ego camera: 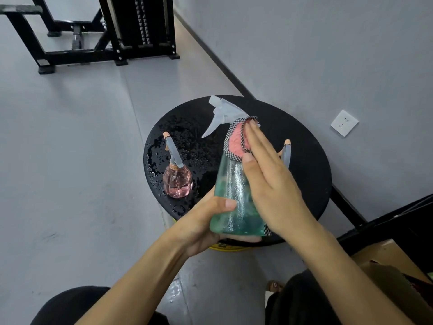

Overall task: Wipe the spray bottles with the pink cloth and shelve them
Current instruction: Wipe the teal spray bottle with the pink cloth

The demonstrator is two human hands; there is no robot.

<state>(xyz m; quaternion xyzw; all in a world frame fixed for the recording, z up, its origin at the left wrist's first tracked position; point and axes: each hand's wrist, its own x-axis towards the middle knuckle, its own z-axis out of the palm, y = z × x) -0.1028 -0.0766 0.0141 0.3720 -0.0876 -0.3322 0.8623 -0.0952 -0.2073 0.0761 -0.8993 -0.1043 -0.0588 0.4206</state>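
A green translucent spray bottle (230,195) with a white trigger head is held tilted above a round black stool (304,160). My left hand (201,226) grips its base from below. My right hand (269,179) lies flat with straight fingers, pressing the pink cloth (235,140) with its checked border against the bottle's upper side. A small pink round spray bottle (177,181) stands on the stool's left part. Behind my right hand, only the nozzle and top of a third spray bottle (286,152) show.
Water drops cover the stool's left half. The stool stands by a grey wall with a white socket (344,123). A black shelf frame (398,219) and a cardboard box (393,256) are at the right. Black gym equipment (105,31) stands at the far left.
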